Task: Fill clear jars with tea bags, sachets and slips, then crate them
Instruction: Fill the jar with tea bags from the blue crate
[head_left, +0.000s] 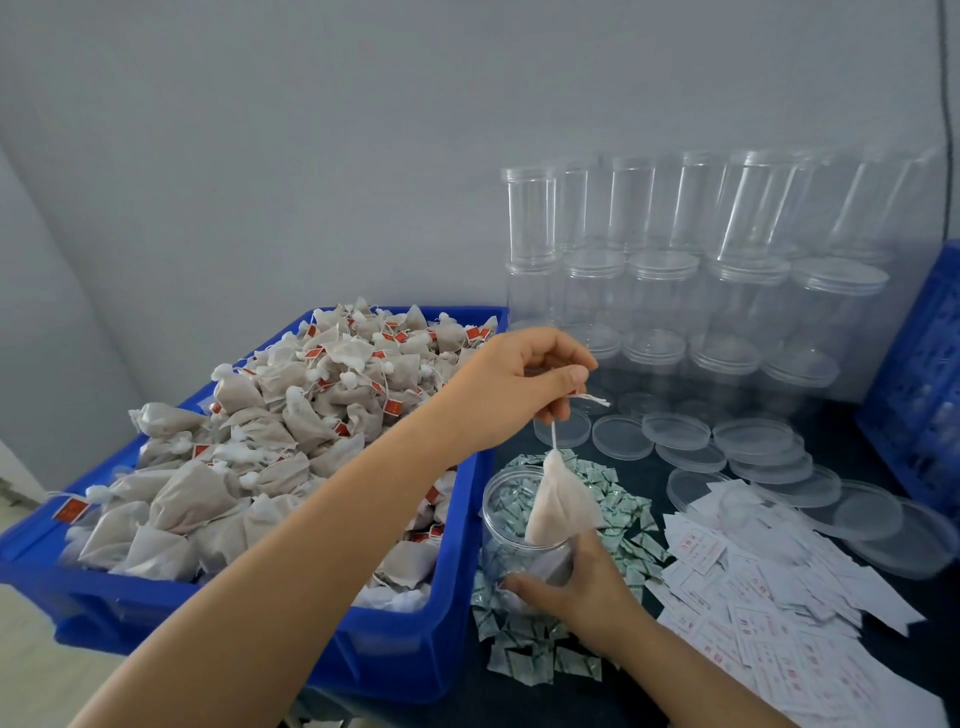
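Tea bags of pale mesh with red tags (270, 426) heap a blue plastic bin (405, 639) at left. Beside it, the left hand (514, 389) pinches a string, dangling one white tea bag (558, 501) over an open clear plastic jar (506, 540), which the right hand (582, 582) grips. Green-printed sachets (623, 525) surround the jar; white paper slips (769, 613), loose clear lids (758, 441) and stacked empty jars (675, 260) lie rightward.

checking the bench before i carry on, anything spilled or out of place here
Nothing looks damaged. The green-and-white sachets lie in a loose heap straight on the dark table, and the white printed slips lie scattered beside them, some overlapping the clear round lids.
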